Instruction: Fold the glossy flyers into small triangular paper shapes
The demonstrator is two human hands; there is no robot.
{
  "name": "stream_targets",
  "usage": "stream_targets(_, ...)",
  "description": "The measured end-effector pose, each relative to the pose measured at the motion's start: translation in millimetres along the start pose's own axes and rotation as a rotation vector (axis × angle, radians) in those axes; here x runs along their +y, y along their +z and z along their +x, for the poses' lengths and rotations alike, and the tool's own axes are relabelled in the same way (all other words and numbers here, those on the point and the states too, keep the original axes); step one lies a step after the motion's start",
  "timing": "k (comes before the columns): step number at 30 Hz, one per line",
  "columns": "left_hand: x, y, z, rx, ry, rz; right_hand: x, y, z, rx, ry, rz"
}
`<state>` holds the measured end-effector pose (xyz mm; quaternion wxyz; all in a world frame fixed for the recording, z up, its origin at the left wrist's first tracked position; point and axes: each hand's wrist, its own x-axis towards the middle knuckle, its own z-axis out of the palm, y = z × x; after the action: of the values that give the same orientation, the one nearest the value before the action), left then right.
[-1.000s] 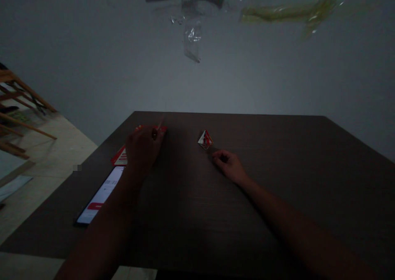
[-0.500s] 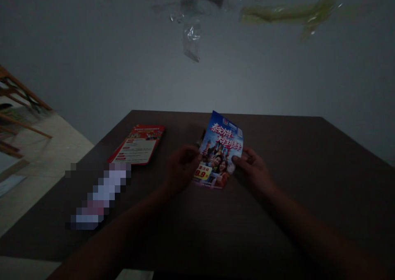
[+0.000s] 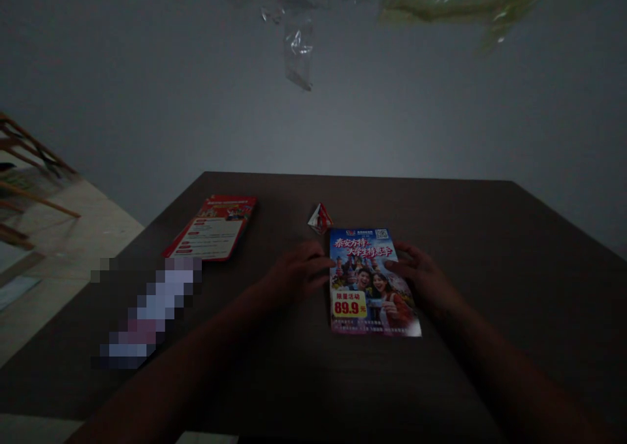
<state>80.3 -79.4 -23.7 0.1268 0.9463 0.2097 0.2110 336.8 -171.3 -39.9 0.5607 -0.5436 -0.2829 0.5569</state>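
Observation:
A printed flyer (image 3: 375,281) in blue and pink, with a yellow price box, lies face up on the dark table. My right hand (image 3: 418,271) pinches its right edge, the thumb on top and the fingers at the side. At the left edge is my left hand (image 3: 298,274), its fingers stretched out and apart, the tips by or touching the paper. Just beyond the flyer's top left corner sits a small folded paper piece (image 3: 320,219) in red and white, peaked in shape.
A stack of red and white flyers (image 3: 215,228) rests on the left of the table (image 3: 490,235). In front of it is a pixelated long object (image 3: 157,313). Behind the table rises a grey wall (image 3: 416,104) with tape on it. Wooden furniture (image 3: 34,170) stands at far left.
The flyer has come down from a tilted, raised position to lie flat, nearer me and further right. My left fingers have opened. The folded paper piece is now uncovered.

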Motion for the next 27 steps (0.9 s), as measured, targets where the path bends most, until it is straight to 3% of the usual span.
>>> stream_targets(5, 1.7, -2.6, 1.1, -0.165, 0.13, 0.03, -4.2, 2.4, -4.2, 0.006, 0.073, -0.237)
stream_targets(14, 10.3, -7.5, 4.5, -0.143, 0.121, -0.091, -15.6, 5.6, -7.4, 0.047, 0.241, 0.04)
stream_targets(19, 4.0, 7.5, 4.3, -0.126, 0.164, -0.078, -5.9, 3.6, -3.9, 0.033, 0.195, -0.047)
stream_targets(21, -0.3, 10.9, 3.4, -0.139, 0.156, -0.081, -3.1, -1.9, -2.3, 0.005, 0.158, -0.093)
stream_targets(27, -5.4, 10.9, 2.5, -0.115, 0.074, -0.147, -9.6, -19.1, -5.6, -0.301, 0.063, -0.324)
